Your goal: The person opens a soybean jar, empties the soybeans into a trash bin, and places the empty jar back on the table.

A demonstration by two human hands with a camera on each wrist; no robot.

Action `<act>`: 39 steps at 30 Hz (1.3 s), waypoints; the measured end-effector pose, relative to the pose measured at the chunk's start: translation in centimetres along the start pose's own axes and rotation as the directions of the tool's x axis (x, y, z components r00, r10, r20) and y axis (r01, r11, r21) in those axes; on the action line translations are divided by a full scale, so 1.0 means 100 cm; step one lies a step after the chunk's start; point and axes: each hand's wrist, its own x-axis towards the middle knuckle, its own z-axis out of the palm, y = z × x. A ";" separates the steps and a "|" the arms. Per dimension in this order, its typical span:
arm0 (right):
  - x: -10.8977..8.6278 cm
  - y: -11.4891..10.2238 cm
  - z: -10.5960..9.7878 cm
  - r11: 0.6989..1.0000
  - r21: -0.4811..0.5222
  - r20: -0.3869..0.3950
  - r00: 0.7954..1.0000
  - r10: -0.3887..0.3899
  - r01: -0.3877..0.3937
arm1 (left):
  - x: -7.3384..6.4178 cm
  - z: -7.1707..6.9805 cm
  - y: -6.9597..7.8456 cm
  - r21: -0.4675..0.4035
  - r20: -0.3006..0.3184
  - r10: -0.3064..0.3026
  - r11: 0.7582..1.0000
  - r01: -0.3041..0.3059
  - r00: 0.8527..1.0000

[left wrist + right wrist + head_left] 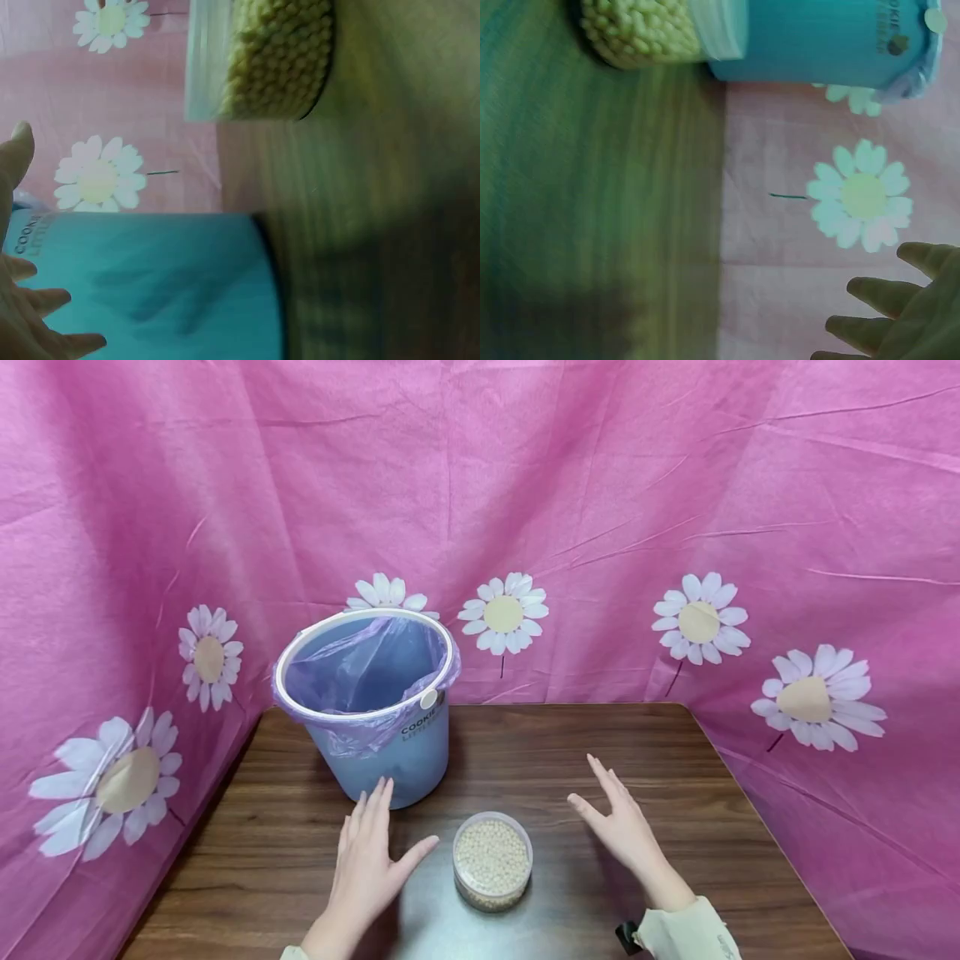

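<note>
A round clear plastic container (pixel 492 862) full of pale dried beans (pixel 491 853) stands on the table between the two hands. The left hand (pixel 365 856) is spread to its left, thumb pointing toward the container and fingertips overlapping the lower wall of the blue bin (pixel 386 764). To the right of the container, the right hand (pixel 618 818) hovers with straight fingers and thumb apart. Neither hand holds anything. In the left wrist view the beans (pixel 281 60) show through the container's side, with the bin (pixel 172 285) beside it.
A purple plastic bag (pixel 360 739) lines the bin, folded over its white rim (pixel 281 681). The wooden table (pixel 570 735) ends at the back against a pink cloth (pixel 570 485) with white daisies, which also hangs at both sides. A black strap (pixel 628 937) sits at the right wrist.
</note>
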 end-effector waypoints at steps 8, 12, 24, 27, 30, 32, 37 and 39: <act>-0.006 0.010 0.028 0.989 0.132 0.047 0.997 0.067 -0.072 | -0.013 0.023 -0.003 -0.152 -0.028 0.017 0.988 -0.021 0.999; -0.011 0.014 0.042 0.975 0.207 0.052 0.996 0.075 -0.084 | -0.018 0.033 -0.004 -0.214 -0.026 -0.004 0.977 -0.001 1.000; -0.024 0.016 0.074 0.943 0.327 0.130 0.991 0.014 -0.056 | -0.033 0.057 -0.003 -0.321 0.085 -0.117 0.937 0.138 0.990; -0.027 0.015 0.081 0.935 0.350 0.137 0.991 0.005 -0.053 | -0.036 0.061 -0.002 -0.344 0.113 -0.143 0.923 0.174 0.983; -0.030 0.015 0.087 0.918 0.393 0.150 0.989 -0.001 -0.059 | -0.039 0.066 -0.002 -0.366 0.131 -0.171 0.907 0.208 0.976; -0.032 0.014 0.092 0.904 0.423 0.160 0.987 -0.008 -0.061 | -0.040 0.070 -0.003 -0.380 0.148 -0.184 0.897 0.227 0.972; -0.036 0.014 0.100 0.904 0.426 0.160 0.985 -0.058 -0.016 | -0.043 0.077 -0.004 -0.412 0.206 -0.183 0.875 0.255 0.961; -0.037 0.015 0.103 0.908 0.420 0.174 0.982 -0.071 -0.009 | -0.045 0.079 -0.003 -0.426 0.236 -0.176 0.865 0.265 0.956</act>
